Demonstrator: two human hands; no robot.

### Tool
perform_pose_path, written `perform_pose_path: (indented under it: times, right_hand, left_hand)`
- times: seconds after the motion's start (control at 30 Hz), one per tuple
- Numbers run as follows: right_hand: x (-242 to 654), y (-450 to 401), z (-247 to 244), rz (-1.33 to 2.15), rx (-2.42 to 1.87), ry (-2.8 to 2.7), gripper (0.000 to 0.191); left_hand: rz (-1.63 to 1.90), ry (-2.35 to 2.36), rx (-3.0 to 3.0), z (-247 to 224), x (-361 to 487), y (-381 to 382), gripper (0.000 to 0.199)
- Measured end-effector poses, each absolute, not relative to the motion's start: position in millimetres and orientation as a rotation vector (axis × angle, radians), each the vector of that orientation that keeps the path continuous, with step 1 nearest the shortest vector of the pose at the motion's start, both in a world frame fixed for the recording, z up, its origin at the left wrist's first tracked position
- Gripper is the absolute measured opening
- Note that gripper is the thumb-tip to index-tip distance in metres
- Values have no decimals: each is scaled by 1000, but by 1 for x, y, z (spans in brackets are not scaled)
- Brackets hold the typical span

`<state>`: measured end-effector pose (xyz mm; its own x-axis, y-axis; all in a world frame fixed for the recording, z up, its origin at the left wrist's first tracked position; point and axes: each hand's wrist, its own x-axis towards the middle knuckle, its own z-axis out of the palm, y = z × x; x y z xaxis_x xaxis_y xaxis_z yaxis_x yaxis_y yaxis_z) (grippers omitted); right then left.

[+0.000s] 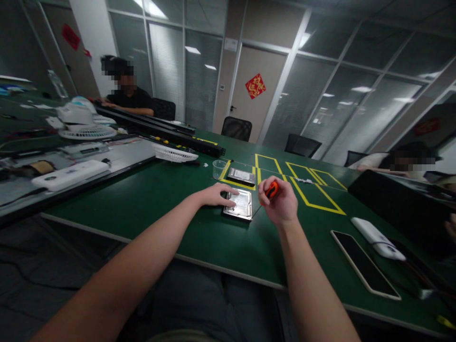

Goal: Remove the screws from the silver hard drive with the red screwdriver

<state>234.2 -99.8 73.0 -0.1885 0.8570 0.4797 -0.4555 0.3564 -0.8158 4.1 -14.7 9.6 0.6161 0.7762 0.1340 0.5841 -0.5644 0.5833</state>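
Note:
A silver hard drive (243, 205) lies on the green table in front of me. My left hand (218, 194) rests on its left side, thumb and fingers apart over the top face. In my right hand (280, 199) is a screwdriver (271, 189) with an orange and black handle, the fingers wrapped round it. Its thin shaft slants down to the drive's lower right corner; whether the tip touches a screw is too small to tell. Just behind, a second hard drive (242, 176) sits within a yellow tape outline.
A clear plastic cup (218, 169) stands behind my left hand. On the right lie a phone (365, 262) and a white power bank (377, 238). A white device (71, 175), a metal panel and a white fan (85, 118) occupy the left. People sit at far left and right.

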Motion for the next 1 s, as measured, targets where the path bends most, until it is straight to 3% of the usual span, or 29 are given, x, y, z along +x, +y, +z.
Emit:
perform_pose_path:
  times: [0.37,0.63,1.0]
  right_hand:
    - [232,-100,69,1165,-408,-1310,18]
    - [235,-100,73,1233,-430,-1293,36]
    - [231,-102,71,1162,-433,-1319,19]
  left_hand:
    - [529,1067,2363,8,5,-14,68]
    - [548,1059,2354,7,5,-13,65]
    - [524,1072,2352,9,4,-14,68]
